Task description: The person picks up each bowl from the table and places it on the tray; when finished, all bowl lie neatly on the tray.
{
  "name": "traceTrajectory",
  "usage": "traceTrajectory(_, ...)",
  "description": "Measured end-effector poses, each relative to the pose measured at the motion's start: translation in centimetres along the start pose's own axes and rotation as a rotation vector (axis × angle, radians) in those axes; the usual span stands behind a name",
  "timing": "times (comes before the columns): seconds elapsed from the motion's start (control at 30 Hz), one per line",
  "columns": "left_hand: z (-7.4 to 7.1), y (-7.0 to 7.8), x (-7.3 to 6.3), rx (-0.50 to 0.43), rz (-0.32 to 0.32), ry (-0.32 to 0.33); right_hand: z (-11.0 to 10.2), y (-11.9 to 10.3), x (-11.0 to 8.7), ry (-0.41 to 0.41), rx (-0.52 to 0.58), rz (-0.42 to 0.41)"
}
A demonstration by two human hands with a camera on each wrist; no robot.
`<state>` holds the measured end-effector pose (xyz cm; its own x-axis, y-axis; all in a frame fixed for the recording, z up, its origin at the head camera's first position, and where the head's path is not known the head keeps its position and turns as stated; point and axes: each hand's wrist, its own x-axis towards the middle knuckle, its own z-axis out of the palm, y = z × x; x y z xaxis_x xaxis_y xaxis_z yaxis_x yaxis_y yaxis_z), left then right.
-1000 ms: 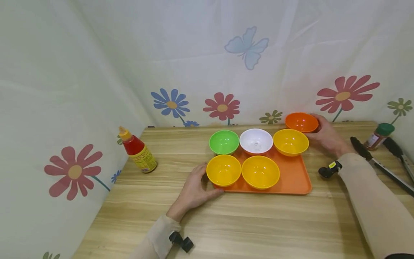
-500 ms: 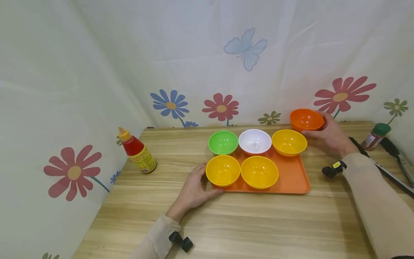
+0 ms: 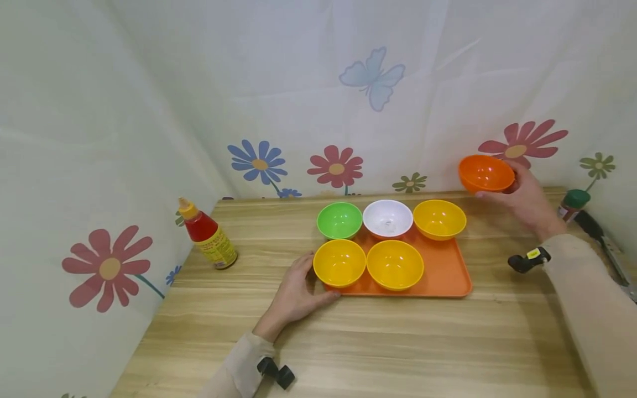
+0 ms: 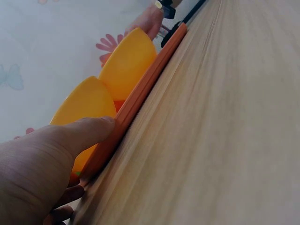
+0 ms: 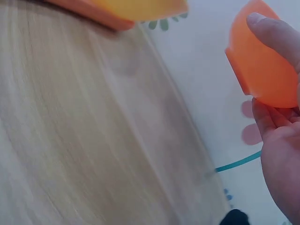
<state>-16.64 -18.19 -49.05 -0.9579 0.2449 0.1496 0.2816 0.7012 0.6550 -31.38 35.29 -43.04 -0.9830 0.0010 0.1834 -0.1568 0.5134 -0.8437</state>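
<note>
In the head view an orange bowl (image 3: 483,172) is held up behind the right end of the table, its mouth tipped toward the camera. My right hand (image 3: 533,203) grips its right side, thumb along the near wall; in the right wrist view the fingers (image 5: 265,119) sit under the bowl (image 5: 262,61). An orange tray (image 3: 450,273) carries a green bowl (image 3: 340,221), a white bowl (image 3: 388,218) and several yellow bowls (image 3: 395,265). My left hand (image 3: 294,293) holds the tray's near left corner, thumb on the rim (image 4: 136,101) and fingers curled at the left side.
A red sauce bottle (image 3: 208,235) with a yellow cap stands on the wooden table (image 3: 398,342) at left. At right are a green-capped spice jar (image 3: 573,204) and black-ended tongs (image 3: 604,243), partly behind the right arm. A flowered curtain (image 3: 298,83) hangs behind the table.
My right hand has lifted the orange bowl from behind the right yellow bowl, moving up and to the right. The left hand stays at the tray corner.
</note>
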Motion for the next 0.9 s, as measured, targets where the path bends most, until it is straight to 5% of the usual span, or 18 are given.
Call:
traceTrajectory(0.5, 0.1, -0.3, 0.1, -0.010, 0.017, 0.006, -2.2, -4.6, -4.7, 0.014, -0.006, -0.074)
traceTrajectory(0.9, 0.2, -0.5, 0.3, -0.002, 0.012, 0.001, -1.9, -6.7, -8.8, -0.037, 0.038, -0.164)
